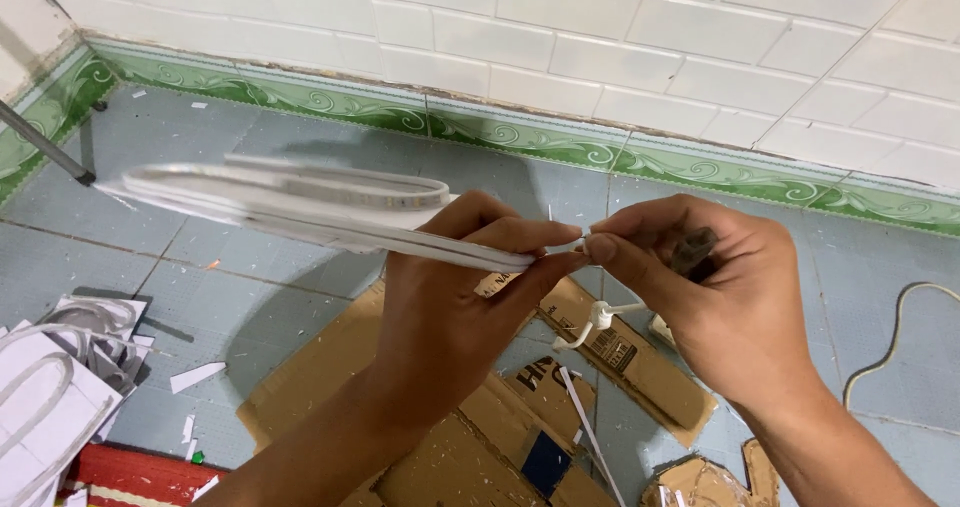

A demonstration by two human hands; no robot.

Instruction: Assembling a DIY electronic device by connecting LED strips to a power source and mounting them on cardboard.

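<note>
My left hand (455,297) grips the near end of a flat white board (270,207) that carries a looped, pale strip. The board is held edge-on and stretches out to the left. My right hand (715,297) meets it at the tip, thumb and forefinger pinching a thin white wire (575,242) where it joins the board. A white cord with a small connector (598,317) dangles below the two hands. A dark tool (693,250) is tucked in the right hand's palm; only its end shows.
Below lie flattened cardboard pieces (480,447) on a blue tiled floor (200,267). A stack of similar white boards (50,387) sits at bottom left. A white cable (895,337) curves at right. A metal leg (45,147) stands by the white tiled wall (600,47).
</note>
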